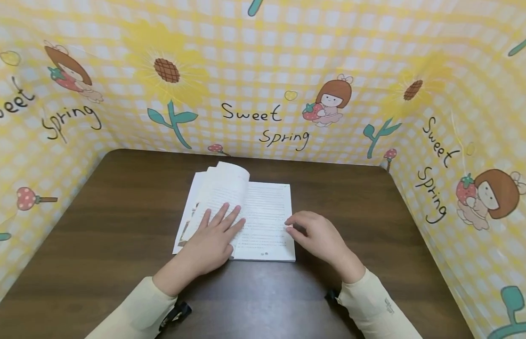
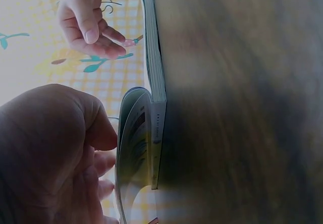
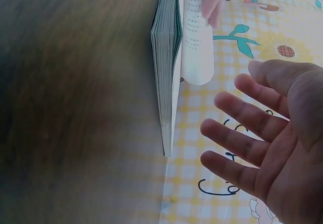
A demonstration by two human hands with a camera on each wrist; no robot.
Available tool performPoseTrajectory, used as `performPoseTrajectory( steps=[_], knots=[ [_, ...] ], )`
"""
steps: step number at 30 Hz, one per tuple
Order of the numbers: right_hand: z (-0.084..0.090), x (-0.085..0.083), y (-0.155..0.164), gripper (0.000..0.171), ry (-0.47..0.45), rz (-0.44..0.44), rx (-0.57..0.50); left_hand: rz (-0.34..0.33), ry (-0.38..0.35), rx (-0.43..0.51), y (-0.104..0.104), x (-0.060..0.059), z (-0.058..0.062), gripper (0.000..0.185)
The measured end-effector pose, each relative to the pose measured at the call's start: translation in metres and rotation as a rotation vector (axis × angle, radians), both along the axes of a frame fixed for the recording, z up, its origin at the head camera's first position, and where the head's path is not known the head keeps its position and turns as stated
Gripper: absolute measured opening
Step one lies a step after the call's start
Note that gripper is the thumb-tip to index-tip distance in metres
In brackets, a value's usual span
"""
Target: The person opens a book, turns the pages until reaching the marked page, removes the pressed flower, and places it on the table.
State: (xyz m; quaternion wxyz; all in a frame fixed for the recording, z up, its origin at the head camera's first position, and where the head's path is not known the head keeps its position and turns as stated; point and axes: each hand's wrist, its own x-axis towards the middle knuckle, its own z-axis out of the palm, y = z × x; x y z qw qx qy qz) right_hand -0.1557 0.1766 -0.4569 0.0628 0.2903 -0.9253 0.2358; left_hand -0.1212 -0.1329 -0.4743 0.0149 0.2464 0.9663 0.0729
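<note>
While the left hand (image 1: 214, 230) presses flat on the open book (image 1: 264, 221), the right hand (image 1: 318, 235) hovers relaxed beside it.

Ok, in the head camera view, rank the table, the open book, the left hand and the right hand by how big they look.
1. The table, by far the largest.
2. The open book.
3. The left hand and right hand look about alike, so I won't rank one above the other.
</note>
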Motion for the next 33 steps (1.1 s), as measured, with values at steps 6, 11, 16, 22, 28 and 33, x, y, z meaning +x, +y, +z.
performPoseTrajectory(
  steps=[6, 11, 16, 22, 28, 33],
  knots=[
    [-0.0011, -0.0003, 0.002, 0.012, 0.022, 0.03, 0.037, 0.028, -0.033, 0.028, 0.0015, 0.0003, -0.0009, 0.059],
    [-0.0027, -0.0001, 0.0008, 0.016, 0.014, 0.072, 0.062, 0.081, -0.049, 0.038, 0.0014, 0.0015, -0.0016, 0.058],
    [-0.0045, -0.0007, -0.0031, 0.024, -0.01, 0.13, 0.099, 0.121, -0.046, 0.035, 0.0003, 0.0029, 0.0011, 0.063],
    [-0.0067, -0.0008, -0.0029, 0.034, -0.05, 0.169, 0.132, 0.124, -0.059, 0.024, 0.0002, 0.0034, 0.0031, 0.072],
    [-0.0058, 0.0009, -0.0023, 0.041, -0.075, 0.172, 0.158, 0.117, -0.069, -0.002, 0.0006, 0.0036, 0.0038, 0.076],
    [-0.0077, 0.0012, -0.0022, 0.053, -0.1, 0.174, 0.199, 0.12, -0.073, -0.014, 0.001, 0.0036, 0.0035, 0.078]
  ],
)
